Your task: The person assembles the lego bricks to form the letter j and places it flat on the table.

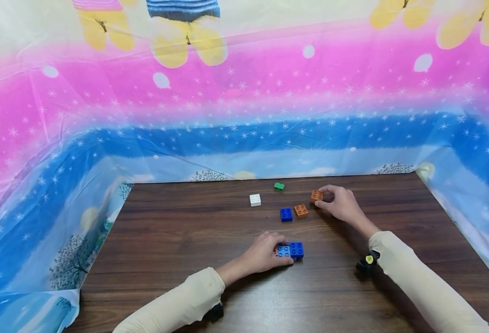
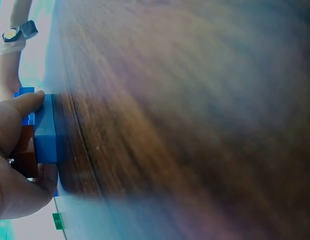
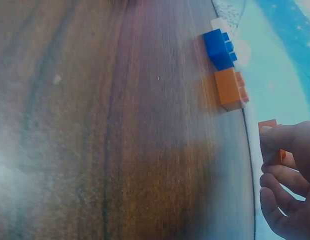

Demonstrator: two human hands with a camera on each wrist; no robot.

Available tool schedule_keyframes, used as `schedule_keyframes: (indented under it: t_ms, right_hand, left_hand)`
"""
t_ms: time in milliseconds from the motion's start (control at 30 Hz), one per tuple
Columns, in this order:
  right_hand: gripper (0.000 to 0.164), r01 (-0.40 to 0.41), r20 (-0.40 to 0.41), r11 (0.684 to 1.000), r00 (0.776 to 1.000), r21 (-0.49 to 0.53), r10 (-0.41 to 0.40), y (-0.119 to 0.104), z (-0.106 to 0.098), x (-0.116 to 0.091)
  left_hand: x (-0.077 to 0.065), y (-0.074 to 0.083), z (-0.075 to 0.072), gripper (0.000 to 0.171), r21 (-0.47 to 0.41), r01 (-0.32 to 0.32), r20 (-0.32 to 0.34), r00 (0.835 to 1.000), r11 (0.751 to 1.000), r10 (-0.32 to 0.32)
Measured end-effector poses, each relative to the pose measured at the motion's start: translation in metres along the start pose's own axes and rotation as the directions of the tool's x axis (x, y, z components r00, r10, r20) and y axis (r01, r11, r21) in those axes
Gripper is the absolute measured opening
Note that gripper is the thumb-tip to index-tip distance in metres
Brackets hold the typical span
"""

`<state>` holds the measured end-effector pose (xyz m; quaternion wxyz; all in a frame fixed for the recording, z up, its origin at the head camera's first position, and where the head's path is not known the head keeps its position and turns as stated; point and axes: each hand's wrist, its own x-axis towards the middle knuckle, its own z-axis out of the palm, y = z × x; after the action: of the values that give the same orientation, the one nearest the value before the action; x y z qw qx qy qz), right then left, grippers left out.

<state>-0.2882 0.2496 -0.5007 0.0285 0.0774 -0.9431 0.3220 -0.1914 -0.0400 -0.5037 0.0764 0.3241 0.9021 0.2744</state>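
Note:
In the head view my left hand (image 1: pixel 264 254) grips a small stack of toy building bricks near the middle of the table. A light blue brick (image 1: pixel 283 251) and a dark blue brick (image 1: pixel 296 249) sit side by side on its top. The left wrist view shows a blue brick (image 2: pixel 46 135) at the bottom of the stack and an orange brick (image 2: pixel 28 150) on it. Farther back, my right hand (image 1: pixel 344 204) pinches a single orange brick (image 1: pixel 317 196) between thumb and fingers. The right wrist view has this pinched brick (image 3: pixel 268 124) raised above the tabletop.
On the wooden table (image 1: pixel 177 231), a loose orange brick (image 1: pixel 300 211) lies beside a dark blue brick (image 1: pixel 286 214), left of my right hand. A white brick (image 1: pixel 255 200) and a green brick (image 1: pixel 279 186) are farther back. A printed cloth (image 1: pixel 244 138) walls the back and sides.

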Motion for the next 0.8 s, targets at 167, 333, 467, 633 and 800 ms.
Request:
schedule_keyframes:
  t_ms: [167,333,467,633,800]
  right_hand:
    - [0.044,0.003,0.004,1.000,1.000,0.019,-0.004,-0.007,-0.003,-0.008]
    - [0.044,0.026,0.001,0.999,1.000,0.025,-0.026,-0.015,-0.006,-0.015]
    - [0.044,0.046,-0.007,0.998,0.999,0.030,-0.046,-0.021,-0.007,-0.021]
    - [0.045,0.064,-0.004,0.997,0.998,0.035,-0.064,-0.029,-0.009,-0.030]
    - [0.044,0.102,-0.001,0.994,0.995,0.041,-0.102,-0.037,-0.010,-0.039]
  left_hand:
    - [0.000,0.001,-0.001,0.046,-0.006,-0.006,-0.002,1.000,1.000,0.006]
    - [0.000,0.000,-0.001,0.046,-0.007,-0.008,-0.003,1.000,1.000,0.008]
    - [0.000,-0.001,-0.001,0.046,-0.007,-0.009,0.000,1.000,1.000,0.009]
    - [0.000,-0.001,0.000,0.046,-0.003,-0.001,0.006,1.000,1.000,0.001]
    - [0.000,0.000,0.000,0.047,-0.007,0.001,0.006,1.000,1.000,-0.001]
